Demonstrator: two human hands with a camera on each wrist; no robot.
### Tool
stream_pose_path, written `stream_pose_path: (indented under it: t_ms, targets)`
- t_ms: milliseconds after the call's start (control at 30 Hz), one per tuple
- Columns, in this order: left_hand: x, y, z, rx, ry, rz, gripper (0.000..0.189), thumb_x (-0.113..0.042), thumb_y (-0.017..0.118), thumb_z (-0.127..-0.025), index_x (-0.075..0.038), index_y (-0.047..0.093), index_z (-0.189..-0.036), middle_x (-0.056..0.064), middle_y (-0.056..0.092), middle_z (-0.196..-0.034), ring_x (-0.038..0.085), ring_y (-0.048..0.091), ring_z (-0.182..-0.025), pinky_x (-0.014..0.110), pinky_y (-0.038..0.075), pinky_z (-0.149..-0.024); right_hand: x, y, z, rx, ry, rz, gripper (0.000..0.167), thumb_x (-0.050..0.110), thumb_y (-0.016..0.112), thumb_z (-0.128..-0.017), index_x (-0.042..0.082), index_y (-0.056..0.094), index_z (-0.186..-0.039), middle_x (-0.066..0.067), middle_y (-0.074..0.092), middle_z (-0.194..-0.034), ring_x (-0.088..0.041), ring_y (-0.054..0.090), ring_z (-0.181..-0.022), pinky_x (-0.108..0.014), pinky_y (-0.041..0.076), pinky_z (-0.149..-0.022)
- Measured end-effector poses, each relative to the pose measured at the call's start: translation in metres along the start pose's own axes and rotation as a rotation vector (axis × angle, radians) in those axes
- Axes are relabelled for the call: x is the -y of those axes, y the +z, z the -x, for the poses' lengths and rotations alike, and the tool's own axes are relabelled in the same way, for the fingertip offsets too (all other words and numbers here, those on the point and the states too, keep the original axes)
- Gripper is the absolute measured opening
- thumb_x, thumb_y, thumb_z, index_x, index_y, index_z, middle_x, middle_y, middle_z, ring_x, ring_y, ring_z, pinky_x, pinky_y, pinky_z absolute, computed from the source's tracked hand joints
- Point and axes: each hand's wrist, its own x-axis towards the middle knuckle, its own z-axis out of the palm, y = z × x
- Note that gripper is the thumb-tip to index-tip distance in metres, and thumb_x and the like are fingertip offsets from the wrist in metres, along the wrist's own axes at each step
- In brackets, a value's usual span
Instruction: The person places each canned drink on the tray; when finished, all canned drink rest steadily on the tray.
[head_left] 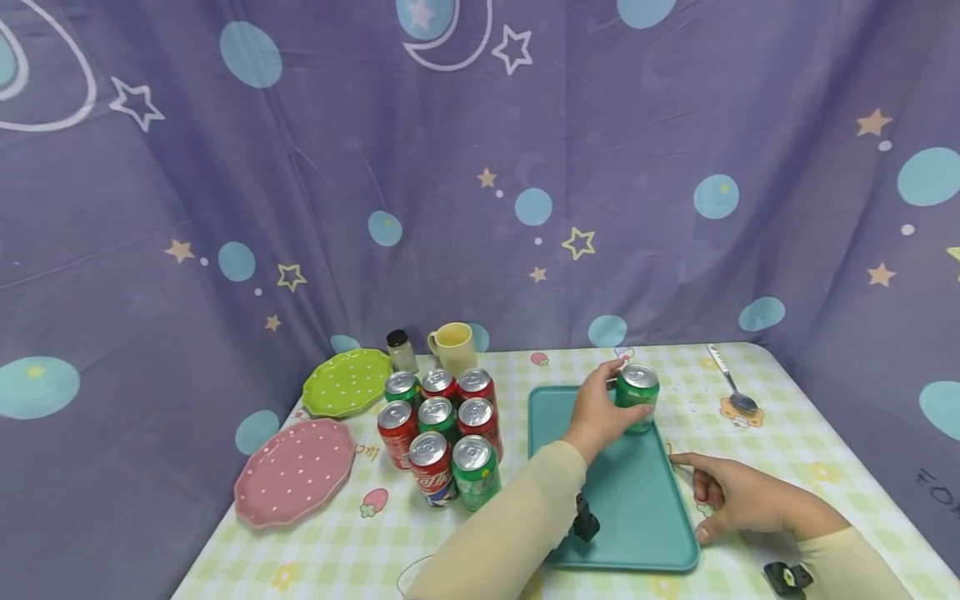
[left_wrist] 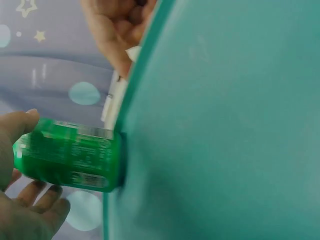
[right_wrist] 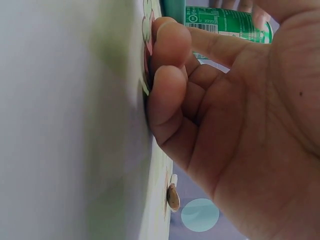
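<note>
My left hand holds a green soda can at the far right corner of the teal tray. Its thumb lies across the can's near side, the other fingers behind it. In the left wrist view the base of the green can meets the tray's surface near the rim. My right hand rests on the tablecloth along the tray's right side. Its index finger reaches straight to the rim and its thumb tip touches the edge lower down, while the remaining fingers bend under the palm.
Several red and green soda cans stand grouped left of the tray. Further left lie a pink plate and a green plate. A yellow mug and a black-lidded jar stand behind. A spoon lies at the back right.
</note>
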Motion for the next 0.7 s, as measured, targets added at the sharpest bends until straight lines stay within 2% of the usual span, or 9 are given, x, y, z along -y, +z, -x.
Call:
stream_pose_path:
  t_ms: [100, 267, 467, 600, 700]
  targets:
    - [-0.009, -0.010, 0.006, 0.004, 0.032, -0.001, 0.078, -0.033, 0.089, -0.087, -0.034, 0.049, -0.154, -0.008, 0.055, -0.146, 0.015, 0.054, -0.134, 0.035, 0.052, -0.103, -0.002, 0.000, 0.000, 0.004, -0.004, -0.005, 0.106, 0.018, 0.094, -0.077, -0.013, 0.031, -0.156, -0.013, 0.057, -0.092, -0.012, 0.048, -0.067, -0.031, 0.042, -0.056]
    - [-0.029, -0.037, 0.022, 0.003, 0.143, -0.019, 0.076, -0.039, 0.084, -0.091, -0.033, 0.045, -0.156, -0.013, 0.050, -0.150, 0.009, 0.048, -0.139, 0.036, 0.048, -0.109, -0.005, 0.001, -0.001, 0.008, -0.028, -0.009, 0.105, 0.018, 0.093, -0.078, -0.014, 0.030, -0.155, -0.012, 0.056, -0.093, -0.011, 0.048, -0.067, -0.030, 0.043, -0.056]
    - [-0.042, -0.090, 0.055, -0.033, 0.329, -0.035, 0.070, -0.028, 0.084, -0.091, -0.026, 0.050, -0.153, -0.010, 0.052, -0.149, 0.011, 0.047, -0.141, 0.041, 0.043, -0.114, -0.006, 0.002, -0.005, 0.006, -0.032, 0.012, 0.106, 0.022, 0.094, -0.077, -0.011, 0.031, -0.156, -0.012, 0.057, -0.094, -0.009, 0.049, -0.068, -0.030, 0.044, -0.056]
    - [-0.044, -0.126, 0.079, -0.065, 0.404, -0.021, 0.067, -0.022, 0.085, -0.091, -0.020, 0.054, -0.150, -0.008, 0.054, -0.148, 0.013, 0.044, -0.145, 0.040, 0.039, -0.118, -0.004, 0.000, -0.004, 0.003, -0.016, 0.012, 0.108, 0.023, 0.095, -0.076, -0.011, 0.031, -0.157, -0.013, 0.057, -0.094, -0.010, 0.049, -0.068, -0.030, 0.043, -0.056]
    - [-0.039, -0.151, 0.097, -0.085, 0.426, 0.007, 0.065, -0.019, 0.084, -0.091, -0.019, 0.055, -0.149, -0.005, 0.055, -0.149, 0.015, 0.045, -0.144, 0.039, 0.039, -0.118, -0.004, 0.000, -0.002, 0.002, -0.023, 0.006, 0.108, 0.021, 0.094, -0.076, -0.012, 0.030, -0.156, -0.013, 0.056, -0.093, -0.009, 0.048, -0.067, -0.030, 0.043, -0.056]
